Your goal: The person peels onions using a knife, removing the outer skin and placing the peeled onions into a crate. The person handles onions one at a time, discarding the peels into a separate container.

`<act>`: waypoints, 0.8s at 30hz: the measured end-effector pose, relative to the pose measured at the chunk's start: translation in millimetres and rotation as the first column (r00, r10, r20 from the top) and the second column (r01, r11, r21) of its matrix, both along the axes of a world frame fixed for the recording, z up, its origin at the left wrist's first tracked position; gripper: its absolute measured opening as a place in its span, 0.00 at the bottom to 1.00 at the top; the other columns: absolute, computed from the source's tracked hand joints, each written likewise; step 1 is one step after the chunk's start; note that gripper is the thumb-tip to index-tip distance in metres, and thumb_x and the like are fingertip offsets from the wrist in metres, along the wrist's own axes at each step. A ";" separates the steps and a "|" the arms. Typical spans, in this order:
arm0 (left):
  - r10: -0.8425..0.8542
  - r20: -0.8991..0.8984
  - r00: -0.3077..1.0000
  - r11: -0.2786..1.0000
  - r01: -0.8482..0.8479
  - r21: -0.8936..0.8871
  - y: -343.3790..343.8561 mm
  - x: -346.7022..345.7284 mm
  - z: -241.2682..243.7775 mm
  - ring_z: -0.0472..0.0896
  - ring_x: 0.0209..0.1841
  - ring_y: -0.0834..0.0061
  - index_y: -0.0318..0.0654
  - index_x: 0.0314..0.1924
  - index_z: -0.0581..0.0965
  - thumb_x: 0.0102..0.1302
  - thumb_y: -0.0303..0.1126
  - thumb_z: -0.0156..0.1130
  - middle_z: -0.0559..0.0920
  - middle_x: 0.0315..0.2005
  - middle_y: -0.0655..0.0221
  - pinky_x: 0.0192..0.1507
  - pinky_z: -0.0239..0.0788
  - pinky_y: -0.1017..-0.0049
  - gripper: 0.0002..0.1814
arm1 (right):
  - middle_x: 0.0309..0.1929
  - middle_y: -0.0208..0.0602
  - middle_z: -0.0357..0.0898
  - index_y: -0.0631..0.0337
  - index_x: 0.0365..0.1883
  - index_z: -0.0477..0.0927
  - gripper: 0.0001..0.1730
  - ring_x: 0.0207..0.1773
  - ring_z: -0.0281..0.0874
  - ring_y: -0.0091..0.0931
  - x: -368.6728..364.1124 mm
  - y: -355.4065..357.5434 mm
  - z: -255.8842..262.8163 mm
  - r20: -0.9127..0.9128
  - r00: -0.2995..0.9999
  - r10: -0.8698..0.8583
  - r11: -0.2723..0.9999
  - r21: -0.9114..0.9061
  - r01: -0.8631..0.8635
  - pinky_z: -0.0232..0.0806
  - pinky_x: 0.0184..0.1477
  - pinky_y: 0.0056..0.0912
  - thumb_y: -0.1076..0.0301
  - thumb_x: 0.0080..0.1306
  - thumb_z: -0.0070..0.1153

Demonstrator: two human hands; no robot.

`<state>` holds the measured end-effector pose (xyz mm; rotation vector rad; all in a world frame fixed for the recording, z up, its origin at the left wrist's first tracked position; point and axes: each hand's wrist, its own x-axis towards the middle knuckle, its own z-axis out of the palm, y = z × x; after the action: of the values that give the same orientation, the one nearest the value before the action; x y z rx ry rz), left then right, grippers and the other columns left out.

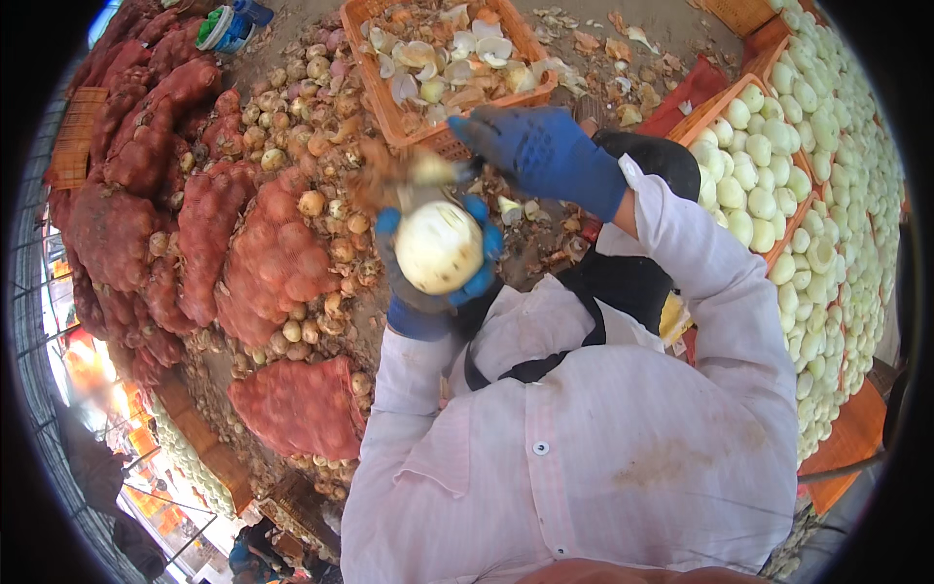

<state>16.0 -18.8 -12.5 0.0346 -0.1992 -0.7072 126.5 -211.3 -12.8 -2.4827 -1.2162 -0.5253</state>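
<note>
My left hand, in a blue work glove, holds a large pale onion from below, its fingers around both sides. The bulb looks mostly peeled, with small brown marks low on its face. Above and to the right of it is my right hand, also gloved in blue, closed around a dark tool, perhaps a knife; its shape is blurred. Between tool and onion, a pale and brown blur looks like onion skin in motion. An orange plastic crate holding peels and skins stands just beyond my hands.
Red mesh sacks of onions are heaped at left, beside loose unpeeled onions on the ground. Peeled onions fill orange crates along the right. A small bucket stands at the top left. Part of another person shows at the bottom left.
</note>
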 end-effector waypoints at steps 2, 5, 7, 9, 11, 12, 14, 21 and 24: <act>0.247 -0.080 0.966 0.964 -0.237 0.123 5.3 17.9 0.2 0.82 0.31 0.57 0.32 0.58 0.74 0.63 0.68 0.54 0.80 0.46 0.43 0.23 0.74 0.70 0.43 | 0.37 0.35 0.79 0.58 0.56 0.75 0.21 0.33 0.83 0.32 15.8 -9.5 -17.8 -0.118 0.988 -0.099 0.994 0.033 0.103 0.74 0.32 0.32 0.69 0.63 0.54; 0.518 -0.038 0.855 0.817 -0.481 0.317 21.5 36.2 -9.6 0.82 0.39 0.56 0.34 0.62 0.70 0.64 0.65 0.57 0.77 0.51 0.47 0.34 0.80 0.61 0.41 | 0.38 0.38 0.80 0.58 0.55 0.75 0.22 0.35 0.83 0.33 -2.4 -7.7 -17.0 -0.717 0.696 0.029 0.897 0.327 0.298 0.74 0.32 0.32 0.71 0.61 0.59; 0.663 0.060 0.746 0.658 -0.619 0.430 10.8 45.5 -2.3 0.83 0.45 0.54 0.35 0.63 0.69 0.64 0.63 0.57 0.77 0.55 0.46 0.40 0.81 0.60 0.40 | 0.41 0.40 0.82 0.58 0.57 0.75 0.26 0.36 0.84 0.34 -40.1 7.3 5.9 -0.809 0.010 0.588 0.593 0.439 0.674 0.74 0.34 0.34 0.72 0.58 0.62; 0.696 0.273 0.665 0.469 -0.708 0.528 -7.3 44.7 11.7 0.80 0.53 0.58 0.38 0.66 0.66 0.59 0.51 0.70 0.77 0.56 0.53 0.54 0.78 0.59 0.41 | 0.42 0.41 0.82 0.57 0.59 0.74 0.29 0.37 0.84 0.37 -69.5 18.3 25.2 -0.803 0.122 0.583 0.505 0.476 0.721 0.74 0.35 0.37 0.72 0.57 0.63; 0.666 0.409 0.623 0.387 -0.758 0.525 -13.6 37.4 15.9 0.79 0.56 0.58 0.39 0.68 0.64 0.54 0.46 0.75 0.75 0.58 0.55 0.57 0.77 0.58 0.45 | 0.42 0.42 0.82 0.57 0.61 0.73 0.32 0.37 0.83 0.38 -77.3 18.3 29.2 -0.783 0.441 0.439 0.513 0.621 0.593 0.74 0.35 0.39 0.72 0.57 0.64; 0.629 0.383 0.676 0.461 -0.722 0.517 -9.4 33.5 24.1 0.78 0.57 0.59 0.38 0.68 0.63 0.48 0.42 0.81 0.74 0.59 0.58 0.57 0.76 0.59 0.51 | 0.41 0.42 0.82 0.56 0.62 0.73 0.32 0.36 0.83 0.39 -77.7 14.3 26.0 -0.670 0.681 0.295 0.587 0.689 0.424 0.74 0.35 0.40 0.72 0.57 0.63; 0.618 0.456 0.641 0.418 -0.759 0.500 -9.0 30.0 35.5 0.78 0.58 0.60 0.38 0.68 0.62 0.47 0.42 0.82 0.74 0.58 0.58 0.58 0.76 0.58 0.52 | 0.39 0.43 0.81 0.56 0.62 0.73 0.32 0.35 0.82 0.41 -83.3 2.5 27.5 -0.503 0.852 0.148 0.728 0.638 0.250 0.73 0.35 0.41 0.71 0.56 0.63; 0.662 0.403 0.632 0.472 -0.769 0.431 -40.8 14.5 56.4 0.78 0.59 0.57 0.37 0.70 0.61 0.48 0.48 0.81 0.74 0.60 0.53 0.59 0.75 0.56 0.54 | 0.36 0.46 0.80 0.59 0.53 0.75 0.25 0.34 0.81 0.43 -103.2 6.3 35.2 -0.572 0.803 0.169 0.803 0.552 0.224 0.72 0.33 0.43 0.71 0.55 0.62; 0.560 0.388 0.732 0.563 -0.680 0.470 -30.7 14.8 37.0 0.76 0.60 0.51 0.37 0.71 0.58 0.48 0.48 0.80 0.72 0.62 0.49 0.61 0.73 0.54 0.55 | 0.33 0.46 0.80 0.61 0.50 0.75 0.23 0.32 0.80 0.41 -101.4 7.6 34.7 -0.545 0.832 0.108 0.813 0.530 0.242 0.71 0.32 0.40 0.70 0.55 0.62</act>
<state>30.8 -49.5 24.5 0.7565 -0.1327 -0.0055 25.1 -203.8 21.9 -1.9331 -0.6017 -0.1249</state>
